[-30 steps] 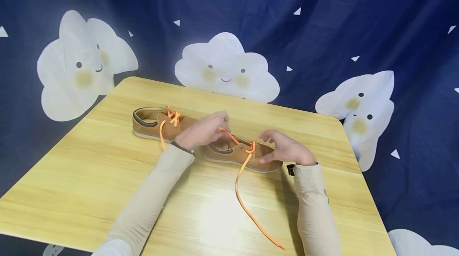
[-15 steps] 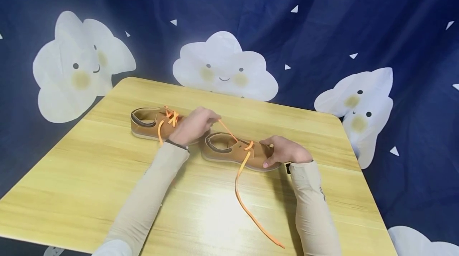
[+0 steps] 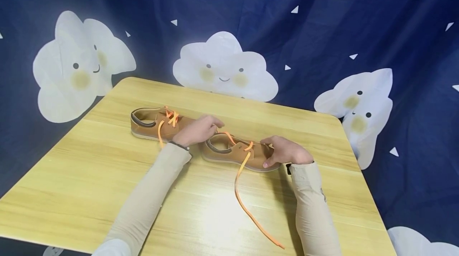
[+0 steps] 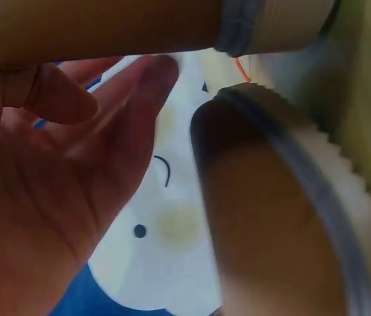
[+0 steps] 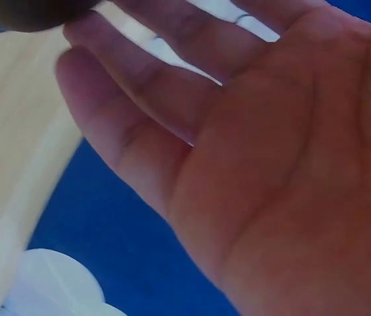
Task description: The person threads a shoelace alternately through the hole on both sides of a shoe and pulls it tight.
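Note:
Two tan lace-up shoes lie in line on the table. On the right shoe (image 3: 233, 153), an orange lace (image 3: 245, 212) trails over its near side toward the front edge, while the other lace end (image 3: 226, 133) droops slack behind the collar. My right hand (image 3: 287, 150) grips this shoe's toe, thumb on the near side, fingers beyond. At its heel is my left hand (image 3: 201, 129), fingers loosely extended just above the drooping lace; in the left wrist view no lace shows in its palm (image 4: 60, 184). The left shoe (image 3: 168, 130), with crossed orange laces (image 3: 173, 118), is partly hidden behind my left hand.
The light wooden table (image 3: 107, 176) ends at a dark blue curtain (image 3: 305, 41) printed with white clouds. Beside the left shoe hangs its loose lace end (image 3: 160, 134).
My right hand has closed from hovering over the toe to gripping it. My left hand drew the far lace taut to the left, then came down and rightward; that lace is now slack.

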`<action>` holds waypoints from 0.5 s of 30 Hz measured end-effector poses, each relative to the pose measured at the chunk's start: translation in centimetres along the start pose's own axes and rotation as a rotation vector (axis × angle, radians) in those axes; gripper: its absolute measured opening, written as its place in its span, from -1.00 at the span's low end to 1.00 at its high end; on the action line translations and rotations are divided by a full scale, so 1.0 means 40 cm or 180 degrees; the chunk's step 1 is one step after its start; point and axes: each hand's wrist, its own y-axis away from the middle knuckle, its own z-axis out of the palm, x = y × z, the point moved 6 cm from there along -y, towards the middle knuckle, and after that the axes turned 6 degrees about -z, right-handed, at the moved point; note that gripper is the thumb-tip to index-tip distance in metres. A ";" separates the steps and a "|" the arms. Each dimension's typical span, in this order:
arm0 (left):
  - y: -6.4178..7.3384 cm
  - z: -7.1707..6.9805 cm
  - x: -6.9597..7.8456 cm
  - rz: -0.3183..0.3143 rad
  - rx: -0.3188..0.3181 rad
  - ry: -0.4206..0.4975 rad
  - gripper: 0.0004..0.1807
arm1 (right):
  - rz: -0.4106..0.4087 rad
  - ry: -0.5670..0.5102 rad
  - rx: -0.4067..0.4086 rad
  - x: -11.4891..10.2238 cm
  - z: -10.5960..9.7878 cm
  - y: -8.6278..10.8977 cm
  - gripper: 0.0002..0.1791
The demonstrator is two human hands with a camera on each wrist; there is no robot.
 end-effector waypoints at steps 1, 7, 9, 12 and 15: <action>0.001 -0.005 0.006 0.0009 0.0045 0.0017 -0.52 | -0.0047 0.0037 0.0060 -0.012 -0.007 0.006 -0.46; 0.018 -0.061 0.074 0.0248 0.0715 0.0010 -0.56 | -0.1045 -0.0211 -0.0151 -0.138 0.002 0.031 -0.74; 0.027 -0.074 0.098 0.0355 0.0872 -0.0003 -0.60 | -0.1271 -0.0402 -0.0569 -0.169 0.040 0.023 -0.68; 0.039 -0.076 0.125 0.0463 0.0925 -0.0009 -0.63 | -0.1176 -0.0506 -0.1142 -0.186 0.099 0.002 -0.59; 0.045 -0.065 0.137 0.0509 0.0878 -0.0037 -0.65 | -0.0893 -0.0519 -0.1460 -0.178 0.138 -0.016 -0.54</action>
